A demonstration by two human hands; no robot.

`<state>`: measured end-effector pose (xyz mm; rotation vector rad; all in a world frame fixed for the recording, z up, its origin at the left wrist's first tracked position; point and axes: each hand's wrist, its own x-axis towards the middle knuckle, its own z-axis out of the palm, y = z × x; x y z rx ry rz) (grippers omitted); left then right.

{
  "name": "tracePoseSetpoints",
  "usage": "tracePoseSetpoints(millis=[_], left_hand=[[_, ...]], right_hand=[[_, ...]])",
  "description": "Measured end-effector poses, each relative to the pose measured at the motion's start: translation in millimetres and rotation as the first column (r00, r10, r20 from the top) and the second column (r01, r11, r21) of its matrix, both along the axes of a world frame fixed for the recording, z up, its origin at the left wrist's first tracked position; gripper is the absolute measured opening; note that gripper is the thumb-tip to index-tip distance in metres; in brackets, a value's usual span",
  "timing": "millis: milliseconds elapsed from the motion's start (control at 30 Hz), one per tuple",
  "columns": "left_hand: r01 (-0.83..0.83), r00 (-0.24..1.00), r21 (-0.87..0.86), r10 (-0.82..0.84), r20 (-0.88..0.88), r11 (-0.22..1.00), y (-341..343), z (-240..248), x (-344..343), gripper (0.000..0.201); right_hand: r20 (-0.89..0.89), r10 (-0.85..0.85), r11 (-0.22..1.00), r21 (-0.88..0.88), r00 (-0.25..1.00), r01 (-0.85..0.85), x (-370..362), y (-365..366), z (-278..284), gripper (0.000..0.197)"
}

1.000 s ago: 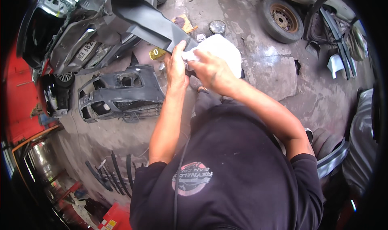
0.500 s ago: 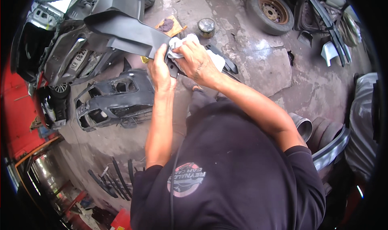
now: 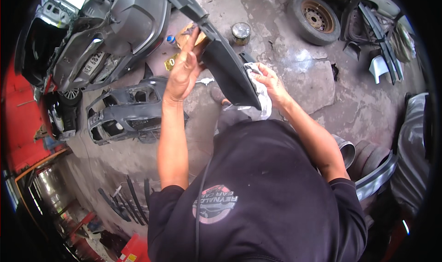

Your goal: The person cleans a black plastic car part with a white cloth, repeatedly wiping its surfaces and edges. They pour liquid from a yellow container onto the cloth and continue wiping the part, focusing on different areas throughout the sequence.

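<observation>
Concrete floor (image 3: pixel 299 73), hands (image 3: pixel 181 75) at dark panel (image 3: pixel 230 75), right one holding white cloth (image 3: pixel 262 101)

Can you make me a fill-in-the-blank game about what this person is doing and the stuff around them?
1. A white cloth touches the dark panel; the hand holding the cloth is the person's ____ one.
2. The small container near the left hand has a ____ top.
3. Around the rusty metal wheel is a gray rubber ____.
4. The person's shirt is ____.

Missing words: right; blue; tire; black.
</observation>
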<state>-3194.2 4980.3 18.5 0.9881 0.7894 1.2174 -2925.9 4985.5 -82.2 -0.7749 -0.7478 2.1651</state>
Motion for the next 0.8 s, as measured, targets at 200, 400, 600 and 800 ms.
tracePoseSetpoints(millis=[200, 400, 600, 800], left_hand=[[-0.256, 0.878, -0.199, 0.313, 0.361, 0.946, -12.0, -43.9, 55.2, 0.068], [-0.117, 0.89, -0.402, 0.275, 0.364, 0.908, -17.2, -81.8, 51.7, 0.046], [-0.158, 0.97, -0.488, 0.227, 0.084, 0.858, -20.1, -87.4, 48.1, 0.044], [-0.18, 0.964, -0.652, 0.263, 0.031, 0.737, -24.5, -60.8, 75.8, 0.052]], right_hand=[[0.001, -0.069, 0.995, -0.075, 0.998, 0.068, -7.4, -15.8, -6.6, 0.024], [0.119, -0.014, 1.0, 0.024, 0.993, 0.011, -9.4, -34.1, -15.0, 0.026], [0.61, -0.394, 0.734, 0.659, 0.688, -0.164, 1.9, 4.6, 30.7, 0.028], [0.321, -0.538, 0.067, 0.938, 0.779, -0.34, -37.3, 57.1, 44.1, 0.026]])
